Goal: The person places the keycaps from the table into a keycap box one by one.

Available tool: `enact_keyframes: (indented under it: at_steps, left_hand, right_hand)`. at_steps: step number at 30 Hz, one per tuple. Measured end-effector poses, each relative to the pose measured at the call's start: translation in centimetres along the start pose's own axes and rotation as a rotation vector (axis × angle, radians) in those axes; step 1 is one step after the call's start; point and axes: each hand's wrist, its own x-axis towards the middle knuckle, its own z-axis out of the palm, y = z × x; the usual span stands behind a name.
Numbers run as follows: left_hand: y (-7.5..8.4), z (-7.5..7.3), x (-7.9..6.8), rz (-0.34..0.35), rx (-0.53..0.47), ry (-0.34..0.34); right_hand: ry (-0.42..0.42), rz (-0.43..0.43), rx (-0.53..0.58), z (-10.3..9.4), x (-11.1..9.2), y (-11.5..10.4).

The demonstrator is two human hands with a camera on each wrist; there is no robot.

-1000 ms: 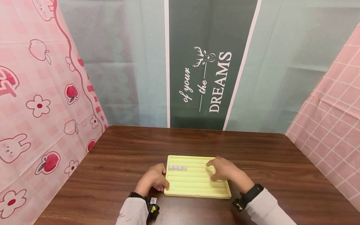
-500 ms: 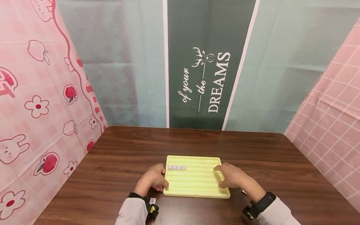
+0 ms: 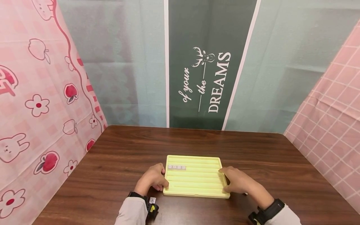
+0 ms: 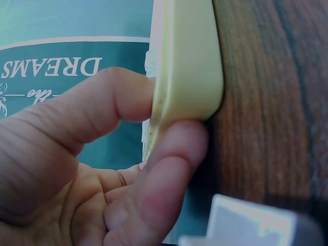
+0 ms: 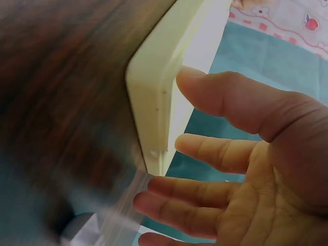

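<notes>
A shallow pale-yellow tray (image 3: 197,180) with long ridged rows lies flat on the table. In one of its upper rows, at the left end, sit several small whitish square tiles (image 3: 177,167) side by side; their markings are too small to read. My left hand (image 3: 154,176) grips the tray's left edge, its thumb on the rim and a finger against the outer wall (image 4: 192,61). At the right edge, my right hand (image 3: 239,180) has its fingers spread. Thumb and forefinger lie at the rim in the right wrist view, while the other fingers (image 5: 189,192) extend beside the tray.
The dark wooden table (image 3: 135,147) spreads around the tray. A small white printed tag (image 3: 152,200) shows beside the left wrist band. Behind the table hangs a green curtain (image 3: 197,118), with pink cloths (image 3: 332,131) at both sides.
My right hand has moved rightward, from over the tray's right part to its right edge. The left hand stays on the left edge, and the tiles have kept their place.
</notes>
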Motion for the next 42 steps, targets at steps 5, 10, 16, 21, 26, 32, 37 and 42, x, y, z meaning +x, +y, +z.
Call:
enact_keyframes:
  at_steps: [5, 10, 16, 21, 26, 32, 37, 42]
  left_hand:
    - [0.0, 0.0, 0.0, -0.002, 0.007, 0.000]
    - [-0.1, 0.0, 0.1, -0.005, 0.013, 0.005]
    - [-0.2, 0.0, 0.2, -0.006, 0.004, -0.001]
    - [-0.2, 0.0, 0.2, -0.013, 0.004, -0.001]
    - [-0.2, 0.0, 0.1, -0.010, 0.006, 0.002]
    - [-0.2, 0.0, 0.1, -0.011, 0.007, -0.002]
    - [-0.1, 0.0, 0.2, -0.013, 0.014, -0.006]
    - [0.0, 0.0, 0.2, -0.008, 0.019, -0.004]
  right_hand:
    - [-0.005, 0.002, 0.034, 0.1, -0.5, 0.6]
    - [-0.007, 0.014, 0.058, -0.2, -1.0, 1.1]
    - [-0.033, 0.040, 0.056, -0.6, -1.5, 2.0]
    - [-0.035, 0.026, 0.031, -0.6, -1.7, 2.5]
    - [-0.051, 0.038, 0.013, -0.4, -1.7, 2.5]
    - [-0.059, 0.083, -0.011, -0.2, -1.8, 2.6]
    - [0.005, 0.081, -0.044, 0.2, -1.9, 2.8]
    - [0.033, 0.079, -0.072, 0.4, -2.0, 3.0]
